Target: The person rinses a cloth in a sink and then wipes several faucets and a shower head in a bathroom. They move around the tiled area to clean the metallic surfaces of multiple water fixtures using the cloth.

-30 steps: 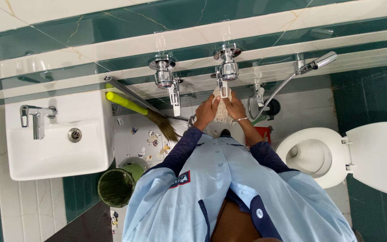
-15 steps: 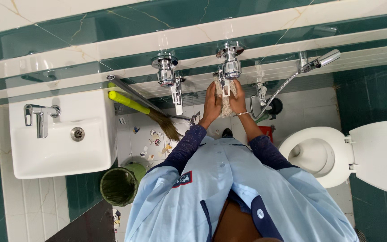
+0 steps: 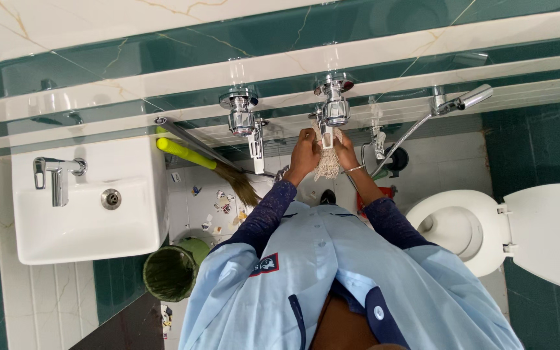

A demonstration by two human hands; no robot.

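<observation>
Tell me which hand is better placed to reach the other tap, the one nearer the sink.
Left, probably. The left hand is on the side of that tap; the right hand is beyond the cloth both hold.

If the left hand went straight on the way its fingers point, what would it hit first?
Probably the chrome tap on the wall: the left hand points up at it, already gripping the cloth beside its spout. Depth is unclear; it may reach the tiled wall first.
</observation>
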